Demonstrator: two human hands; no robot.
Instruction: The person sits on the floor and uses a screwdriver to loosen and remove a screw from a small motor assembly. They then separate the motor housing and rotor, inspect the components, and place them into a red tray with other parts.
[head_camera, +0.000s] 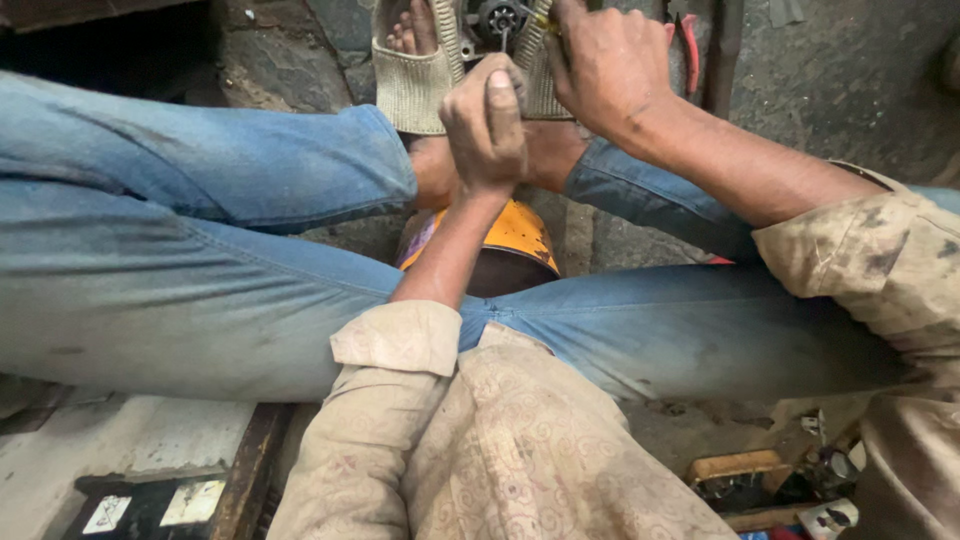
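I see my left hand (485, 125) closed in a fist around a thin tool shaft that runs into the small motor part (497, 20) at the far edge, held between my feet on a knitted cloth (410, 85). My right hand (610, 65) is clamped on the part's right side. I judge it best to keep the shaft square and press steadily. The shaft's long axis runs near to far, tip pointing far.

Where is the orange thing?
In the head view, the orange container sits mid-frame on the floor between the person's jeans-clad legs, just below the left hand.
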